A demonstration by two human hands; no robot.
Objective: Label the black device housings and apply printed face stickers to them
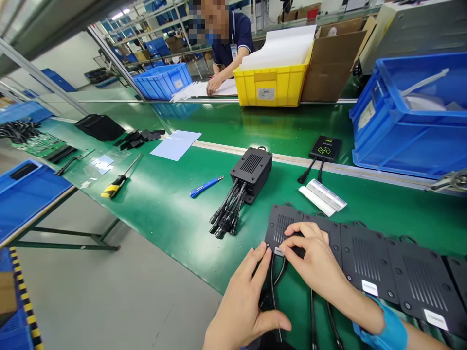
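A row of flat black ribbed modules with cables lies along the near edge of the green table. My right hand (314, 257) rests on the leftmost module (281, 224), fingertips pressing a small white label (279, 251) at its near edge. My left hand (245, 301) touches the same module's near left corner with its fingertips, thumb spread, above the black cables (274, 282). The neighbouring modules (368, 262) carry white labels too. A stack of black modules (251, 171) with bundled cables stands further out.
A strip of white labels (323, 196) lies beyond the row, beside a black device (324, 148). A blue pen (206, 186) and a yellow-handled screwdriver (116, 183) lie to the left. Blue bins (412, 131), a yellow bin (272, 85) and a person across the table stand beyond.
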